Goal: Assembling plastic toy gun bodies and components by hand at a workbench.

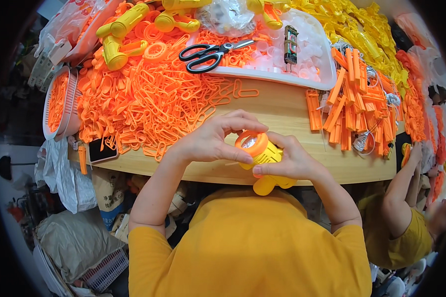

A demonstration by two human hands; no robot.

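Observation:
Over the table's front edge I hold a yellow plastic flashlight point(268, 155), tilted, its lens end up and to the left. My left hand point(215, 138) has its thumb and fingers closed around the orange ring point(259, 144) at that lens end. My right hand point(297, 161) wraps the yellow body from the right, thumb across its near side. A shiny reflector shows inside the ring. The flashlight's lower end sticks out below my right hand, and some of my left fingertips are hidden behind the ring.
Orange clips and rings point(143, 99) are heaped at left. Black-handled scissors point(208, 55) lie against a white tray point(327, 74) of translucent cups. Orange strips with wires point(349, 99) are piled at right, below yellow parts point(362, 37). Another person's arm point(401, 193) reaches in at far right.

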